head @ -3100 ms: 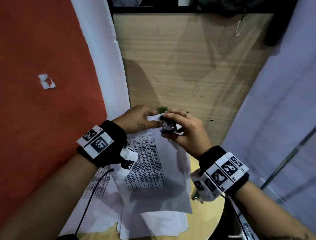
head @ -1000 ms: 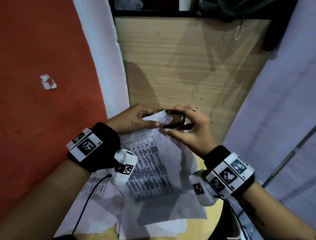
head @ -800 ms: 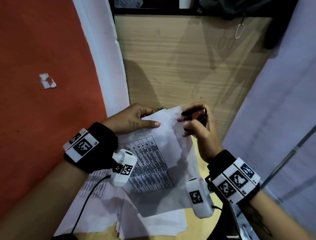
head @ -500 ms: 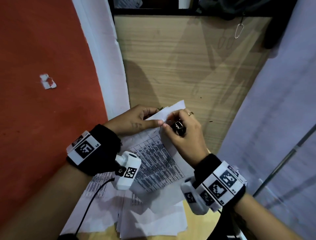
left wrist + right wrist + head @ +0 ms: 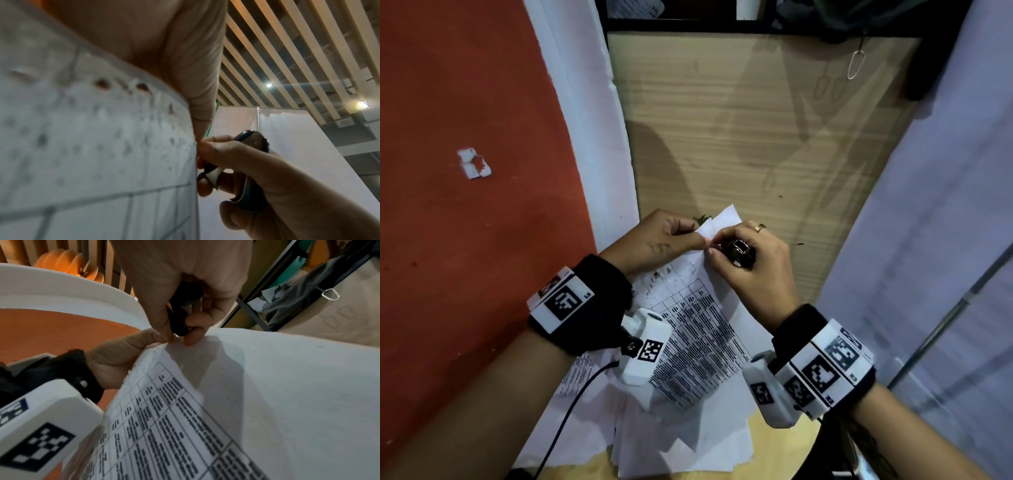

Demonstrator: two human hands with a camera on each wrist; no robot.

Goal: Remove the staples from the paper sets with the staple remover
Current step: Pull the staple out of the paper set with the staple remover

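Wooden desk [image 5: 739,137], red wall [image 5: 465,120], loose paper pile [image 5: 681,445], hanging carabiner [image 5: 855,65]

Support: light wooden table top [image 5: 739,144], pale grain running crosswise, filling the centre and upper middle of the head view, with a yellower strip showing at the lower edge.

On it:
- loose pile of white printed sheets [image 5: 681,442], lower centre, edges fanned unevenly;
- small green leafy scrap [image 5: 701,218], centre of frame;
- tiny dark speck [image 5: 800,244], right of centre.
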